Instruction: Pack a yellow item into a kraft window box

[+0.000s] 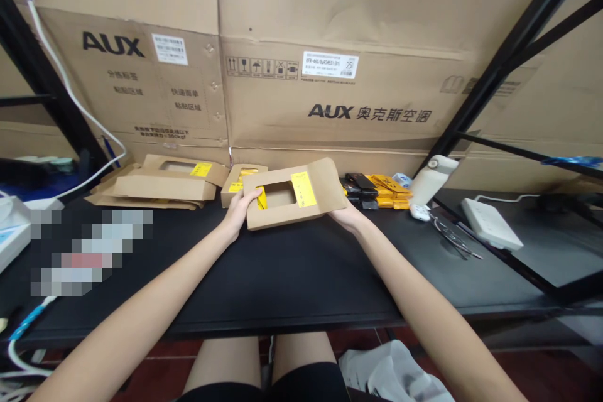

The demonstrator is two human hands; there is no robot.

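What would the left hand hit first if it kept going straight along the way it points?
Likely the small kraft box right behind the box that the left hand grips; beyond it, the big AUX carton. Depth is unclear, so this is a guess.

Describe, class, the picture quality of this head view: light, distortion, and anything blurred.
Head view: soft, even light, no harsh glare on the black table; wide-angle bending curves the shelf frame and stretches the forearms; a pixelated patch hides something at left; the kraft box, held by left hand and right hand, looks sharp.
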